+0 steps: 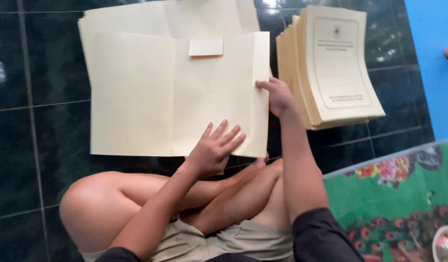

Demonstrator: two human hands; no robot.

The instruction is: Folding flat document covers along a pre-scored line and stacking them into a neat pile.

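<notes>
Head view: looks down on a person seated cross-legged on a dark green tiled floor (39,121).
Open folder: a cream paper folder (151,92) lies spread flat on the floor just beyond the knees, two panels side by side with a narrow flap along its right edge.
Label: a small pale rectangular slip (206,47) sits near the top of the folder's right panel, close to the centre crease.
Left hand: the left hand (214,150) lies flat on the near part of the right panel, fingers spread wide, pressing the paper and gripping nothing.
Right hand: the right hand (279,97) is at the folder's right flap, fingers curled loosely with the forefinger tip touching the flap's edge; whether it pinches the paper I cannot tell.
Sheets beneath: more cream sheets (170,17) show under the folder at its far edge.
Stack: a thick pile of folded cream folders (330,68) lies just right of the right hand, its top cover printed with a framed rectangular panel.
Mats: a blue mat (435,73) lies far right; a green flowered mat (393,199) lies near right.
</notes>
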